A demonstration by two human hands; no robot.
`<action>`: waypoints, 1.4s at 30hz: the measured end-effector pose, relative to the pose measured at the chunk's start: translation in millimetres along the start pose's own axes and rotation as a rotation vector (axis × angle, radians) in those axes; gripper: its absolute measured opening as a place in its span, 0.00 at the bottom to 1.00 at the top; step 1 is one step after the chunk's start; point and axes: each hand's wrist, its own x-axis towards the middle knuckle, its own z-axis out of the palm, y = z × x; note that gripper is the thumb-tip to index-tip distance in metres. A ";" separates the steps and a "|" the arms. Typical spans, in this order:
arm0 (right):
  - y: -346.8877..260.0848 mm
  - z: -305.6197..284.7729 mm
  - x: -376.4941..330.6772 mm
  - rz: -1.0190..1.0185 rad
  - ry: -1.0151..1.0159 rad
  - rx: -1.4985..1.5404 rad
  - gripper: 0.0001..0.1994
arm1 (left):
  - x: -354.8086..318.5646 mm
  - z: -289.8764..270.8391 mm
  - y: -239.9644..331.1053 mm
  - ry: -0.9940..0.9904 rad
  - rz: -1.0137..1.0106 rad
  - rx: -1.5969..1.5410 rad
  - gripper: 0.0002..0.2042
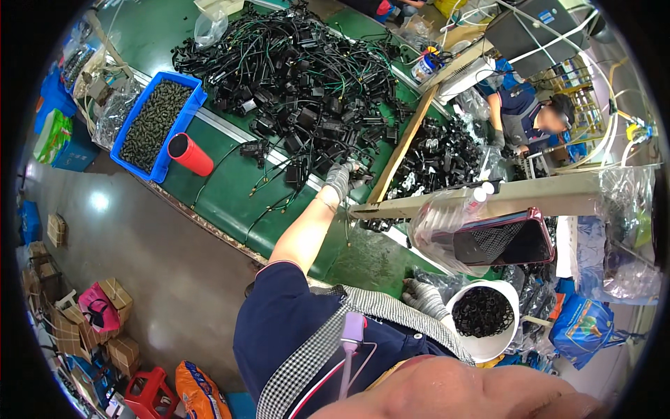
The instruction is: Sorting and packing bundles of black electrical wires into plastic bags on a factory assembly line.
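My left arm reaches out over the green bench, and my left hand (340, 179), in a grey glove with bare fingertips, is at the near edge of a large heap of black cabled parts (307, 91). Its fingers are closed round a small black plastic part (361, 175), partly hidden by the hand. Close to my body, my right hand (424, 299), gloved in grey as well, is beside a white bucket (513, 307) of small black rings (481, 312). The right fingers are loosely stretched out, with nothing visible in them.
A blue bin (199, 93) of small dark pieces and a red cup (190, 155) stand at left. A wooden divider (405, 143) separates another black pile (443, 157). A phone (506, 239) is mounted on a beam (558, 195). Another person (523, 105) works at far right.
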 end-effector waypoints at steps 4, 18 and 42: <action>7.9 5.2 2.4 -0.043 -0.010 -0.009 0.20 | -8.9 -2.3 -1.9 0.025 0.003 0.027 0.05; 26.4 40.8 -40.5 -0.182 0.007 0.016 0.21 | -210.4 -149.1 3.1 -0.105 0.304 -0.375 0.21; 83.4 139.0 -130.3 -0.549 -0.114 -0.230 0.20 | -565.4 -282.2 -228.4 0.597 0.833 -0.653 0.18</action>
